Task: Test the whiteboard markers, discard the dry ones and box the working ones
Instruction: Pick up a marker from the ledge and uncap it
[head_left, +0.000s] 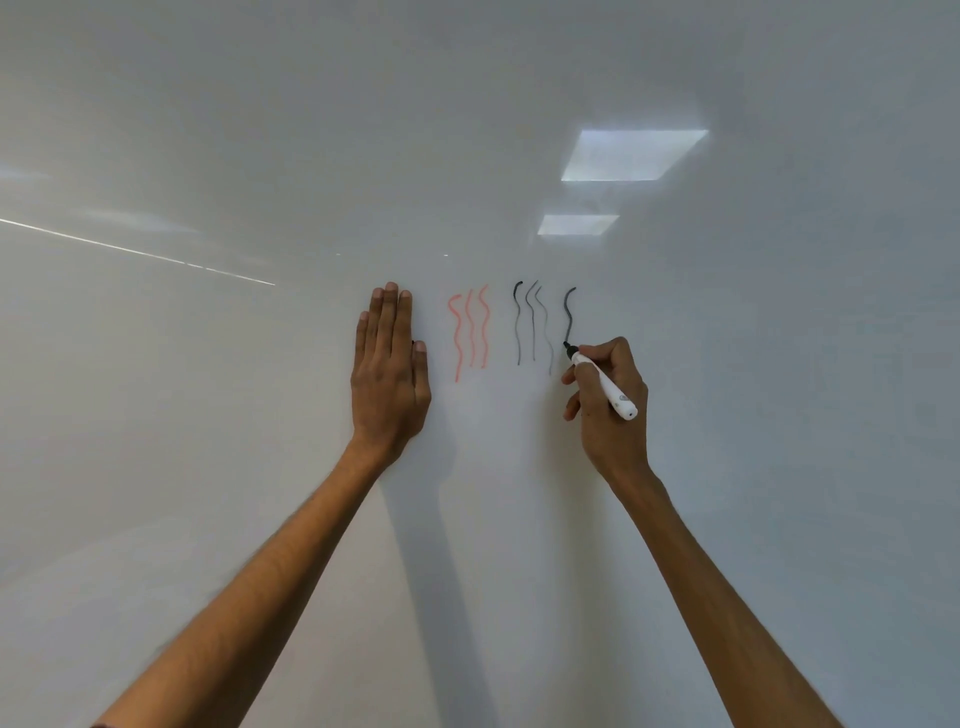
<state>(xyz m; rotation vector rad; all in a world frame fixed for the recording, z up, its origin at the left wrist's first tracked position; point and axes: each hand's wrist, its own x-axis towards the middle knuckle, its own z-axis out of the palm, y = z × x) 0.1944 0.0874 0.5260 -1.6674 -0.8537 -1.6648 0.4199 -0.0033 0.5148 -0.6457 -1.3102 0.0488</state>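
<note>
a person's right hand (610, 405) pinches a white marker (605, 384), seemingly light, stiff and best held low on its smooth barrel, its tip touching the whiteboard (208, 415) below a dark black squiggle (569, 317), while the left hand (389, 379) rests flat alongside, fingers (387, 317) straight.

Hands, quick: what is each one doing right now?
Left hand: open, flat against the whiteboard.
Right hand: holding a black marker, tip on the board.
</note>
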